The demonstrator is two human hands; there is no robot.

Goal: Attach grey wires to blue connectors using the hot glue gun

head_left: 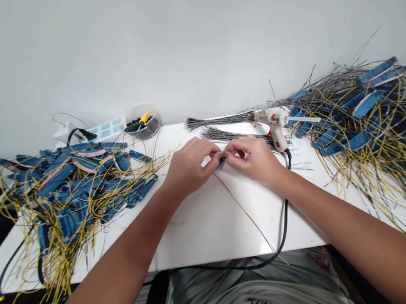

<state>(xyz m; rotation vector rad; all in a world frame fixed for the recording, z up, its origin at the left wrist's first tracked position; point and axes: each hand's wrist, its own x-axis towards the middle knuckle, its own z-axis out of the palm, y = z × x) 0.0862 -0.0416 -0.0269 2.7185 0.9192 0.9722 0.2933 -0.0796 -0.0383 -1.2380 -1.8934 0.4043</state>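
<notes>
My left hand [194, 162] and my right hand [252, 157] meet over the middle of the white table [198, 228]. Both are closed, thumb against forefinger, on a small blue piece [221, 162] that mostly hides behind the fingertips. From it a thin yellow and black wire [247, 211] trails down and right past the table's front edge. Behind my hands lie two bundles of dark wires [221, 120]. A white glue gun [278, 131] rests just right of my right hand.
Blue pieces with yellow wires [68, 191] are heaped at left, and another heap [368, 118] stands at right. A power strip [107, 129] and a bowl of tools [143, 122] sit at the back. A black cable [285, 216] runs down from the glue gun.
</notes>
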